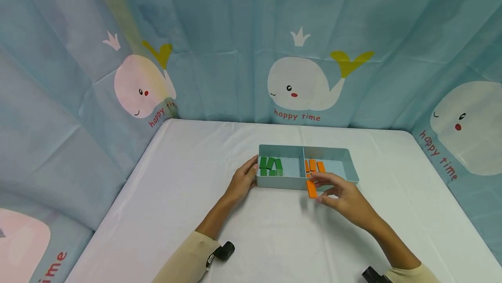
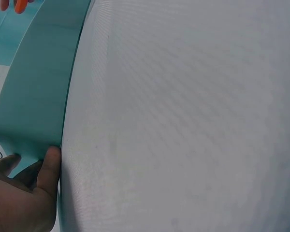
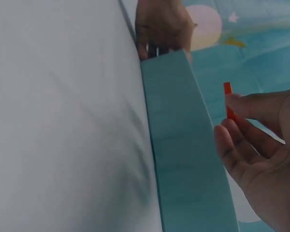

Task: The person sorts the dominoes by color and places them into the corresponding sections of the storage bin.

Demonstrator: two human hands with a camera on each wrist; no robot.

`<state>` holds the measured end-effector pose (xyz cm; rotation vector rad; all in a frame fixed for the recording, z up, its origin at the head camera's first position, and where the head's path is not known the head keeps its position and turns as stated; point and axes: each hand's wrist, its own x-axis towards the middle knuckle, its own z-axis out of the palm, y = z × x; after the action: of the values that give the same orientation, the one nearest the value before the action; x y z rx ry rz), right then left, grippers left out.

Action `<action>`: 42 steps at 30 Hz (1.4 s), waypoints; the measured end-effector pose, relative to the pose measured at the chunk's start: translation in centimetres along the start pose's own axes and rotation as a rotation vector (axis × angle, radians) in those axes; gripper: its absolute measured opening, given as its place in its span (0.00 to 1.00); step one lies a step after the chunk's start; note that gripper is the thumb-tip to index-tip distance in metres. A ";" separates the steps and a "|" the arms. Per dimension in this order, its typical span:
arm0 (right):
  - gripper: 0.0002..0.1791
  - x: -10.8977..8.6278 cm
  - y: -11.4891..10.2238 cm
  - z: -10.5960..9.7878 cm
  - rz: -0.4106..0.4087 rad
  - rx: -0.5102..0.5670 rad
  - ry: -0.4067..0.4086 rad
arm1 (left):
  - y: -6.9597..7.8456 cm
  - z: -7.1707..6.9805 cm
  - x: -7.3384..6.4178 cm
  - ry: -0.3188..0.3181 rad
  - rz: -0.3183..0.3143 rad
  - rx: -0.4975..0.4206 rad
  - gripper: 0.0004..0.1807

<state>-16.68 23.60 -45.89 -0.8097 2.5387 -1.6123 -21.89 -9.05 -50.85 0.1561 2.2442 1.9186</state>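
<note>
A pale blue-green two-compartment box point(image 1: 282, 182) lies on the white table. At its left end my left hand point(image 1: 241, 182) grips the end wall; in the left wrist view the fingertips of that hand point(image 2: 26, 195) meet the box's corner. Between thumb and fingers, my right hand point(image 1: 345, 198) pinches an orange rectangular block point(image 1: 311, 189) just over the front wall of the right compartment. The right wrist view shows this orange block point(image 3: 228, 99) edge-on, upright. Several orange blocks point(image 1: 321, 167) lie in the right compartment, partly hidden by the front wall and hand. Several green blocks point(image 1: 270, 163) occupy the left compartment.
A thin divider point(image 1: 303, 161) splits the box. The white tabletop point(image 1: 188, 165) stretches around it. Behind and at the sides hangs a blue curtain point(image 1: 219, 86) printed with whales. Each wrist carries a black camera point(image 1: 224, 251).
</note>
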 end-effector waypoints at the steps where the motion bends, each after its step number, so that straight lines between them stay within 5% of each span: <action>1: 0.30 0.0 0.0 -0.2 0.007 -0.011 0.006 | 0.0 0.0 0.0 0.000 -0.003 -0.001 0.31; 26: 0.30 1.3 1.1 -4.4 0.017 -0.080 0.087 | -0.4 0.0 0.2 0.003 0.011 -0.007 0.33; 42: 0.29 2.6 2.7 -5.8 0.073 -0.139 0.048 | -0.1 0.0 -0.1 0.003 0.003 0.009 0.33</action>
<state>-21.74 28.21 -44.89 -0.6866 2.7041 -1.4658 -21.80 -9.12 -50.96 0.1584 2.2564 1.9115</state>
